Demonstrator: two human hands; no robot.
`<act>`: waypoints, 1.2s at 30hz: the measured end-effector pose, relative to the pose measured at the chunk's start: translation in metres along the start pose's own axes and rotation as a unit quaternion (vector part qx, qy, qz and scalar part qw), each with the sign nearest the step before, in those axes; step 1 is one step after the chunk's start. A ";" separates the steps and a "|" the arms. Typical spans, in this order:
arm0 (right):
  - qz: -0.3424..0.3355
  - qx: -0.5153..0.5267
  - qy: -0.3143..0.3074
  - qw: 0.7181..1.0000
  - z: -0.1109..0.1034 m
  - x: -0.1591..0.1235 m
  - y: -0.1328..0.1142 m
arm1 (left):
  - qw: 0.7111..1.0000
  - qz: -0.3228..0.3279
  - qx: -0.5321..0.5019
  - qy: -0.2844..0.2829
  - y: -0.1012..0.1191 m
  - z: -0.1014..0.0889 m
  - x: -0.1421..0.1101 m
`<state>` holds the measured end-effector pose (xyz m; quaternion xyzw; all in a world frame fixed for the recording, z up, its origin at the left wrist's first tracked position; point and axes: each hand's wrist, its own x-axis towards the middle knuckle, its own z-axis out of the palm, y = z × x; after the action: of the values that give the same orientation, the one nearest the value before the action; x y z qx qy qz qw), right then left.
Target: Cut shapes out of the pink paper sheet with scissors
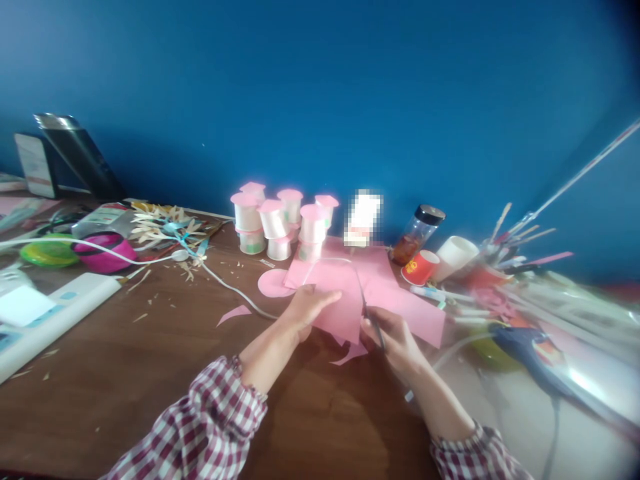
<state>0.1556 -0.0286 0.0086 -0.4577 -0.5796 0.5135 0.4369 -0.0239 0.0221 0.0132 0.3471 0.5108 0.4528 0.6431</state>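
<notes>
My left hand grips a sheet of pink paper by its left side, thumb on top. In my right hand is a pair of dark scissors, its thin blades lying at the sheet's right edge. Just beyond are more pink sheets on the brown table. To the left of my left hand lie a round pink paper piece and a curved pink scrap. Another scrap rests below the held sheet, between my hands. Blur hides the blades' exact opening.
Stacked white paper cups with pink paper tops stand near the blue wall. Rightward are a lidded jar, a red cup, a white cup and a blue glue gun. A power strip and white cable lie left.
</notes>
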 end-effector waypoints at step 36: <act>0.008 -0.007 0.010 1.000 0.000 -0.002 -0.003 | 1.000 0.012 0.016 -0.010 -0.002 -0.003 0.003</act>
<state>0.1560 -0.0307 0.0111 -0.4703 -0.5750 0.5084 0.4356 -0.0266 0.0237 0.0093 0.3677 0.5073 0.4488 0.6371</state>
